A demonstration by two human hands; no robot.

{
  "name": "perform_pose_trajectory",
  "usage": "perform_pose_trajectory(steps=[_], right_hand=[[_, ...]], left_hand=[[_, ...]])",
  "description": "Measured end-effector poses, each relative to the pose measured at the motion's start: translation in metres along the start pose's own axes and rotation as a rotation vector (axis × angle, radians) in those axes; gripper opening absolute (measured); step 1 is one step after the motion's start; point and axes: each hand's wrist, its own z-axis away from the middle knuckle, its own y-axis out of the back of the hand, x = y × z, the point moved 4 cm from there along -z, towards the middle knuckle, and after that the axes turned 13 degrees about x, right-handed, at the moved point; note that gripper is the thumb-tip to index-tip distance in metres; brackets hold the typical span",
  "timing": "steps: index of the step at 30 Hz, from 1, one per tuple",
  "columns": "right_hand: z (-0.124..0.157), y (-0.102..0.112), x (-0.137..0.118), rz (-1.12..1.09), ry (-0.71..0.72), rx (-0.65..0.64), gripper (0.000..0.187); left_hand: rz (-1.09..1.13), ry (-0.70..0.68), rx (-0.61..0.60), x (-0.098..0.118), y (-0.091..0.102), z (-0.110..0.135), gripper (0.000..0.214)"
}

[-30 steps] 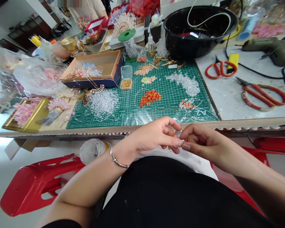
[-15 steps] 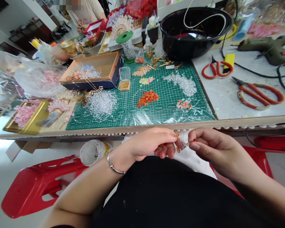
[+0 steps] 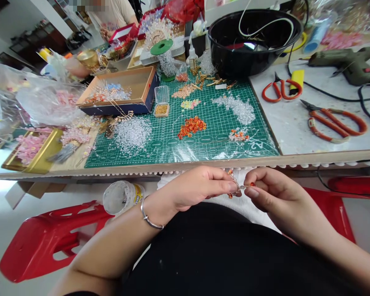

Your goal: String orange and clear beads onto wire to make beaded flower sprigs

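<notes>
Beadwork (image 3: 238,186): orange-and-clear strand, pinched between both hands, six o'clock off the mat (image 3: 203,139).
Left hand (image 3: 200,187): closed tight on it.
Right hand (image 3: 274,193): nipping its three-o'clock end.

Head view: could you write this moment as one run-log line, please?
left hand: pinches beaded piece | right hand: pinches same piece | where: just off table edge

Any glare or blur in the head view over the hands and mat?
Head view: bright, even light; the film on the green cutting mat glares white near its front edge; the left hand and right hand are fairly sharp, but the small beaded piece pinched between them is too tiny to resolve; the plastic bags at the left edge look smeared.
</notes>
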Motion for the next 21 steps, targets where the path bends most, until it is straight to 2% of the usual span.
perform_pose_trajectory(steps=[3, 6, 8, 11, 13, 15, 21], right_hand=[[-0.001, 0.005, 0.001, 0.02, -0.013, -0.092, 0.026], [-0.004, 0.007, -0.002, 0.108, -0.039, -0.268, 0.018], [-0.007, 0.005, -0.006, 0.176, -0.06, -0.395, 0.024], [-0.009, -0.001, -0.007, 0.217, -0.114, -0.477, 0.023], [-0.008, -0.005, -0.006, 0.196, -0.145, -0.453, 0.021], [-0.008, -0.006, -0.004, 0.149, -0.152, -0.385, 0.022], [-0.009, -0.007, -0.003, -0.071, -0.138, -0.108, 0.035]], left_hand=[[-0.068, -0.059, -0.012, 0.007, 0.006, 0.001, 0.024], [-0.212, -0.067, -0.106, 0.016, 0.007, 0.003, 0.021], [-0.35, -0.052, -0.173, 0.02, 0.006, 0.004, 0.018], [-0.508, -0.042, -0.231, 0.025, 0.004, 0.003, 0.018], [-0.529, -0.053, -0.231, 0.027, 0.004, 0.001, 0.021], [-0.452, -0.041, -0.213, 0.026, 0.005, -0.001, 0.022], [0.049, 0.084, -0.083, 0.006, 0.006, -0.004, 0.012]])
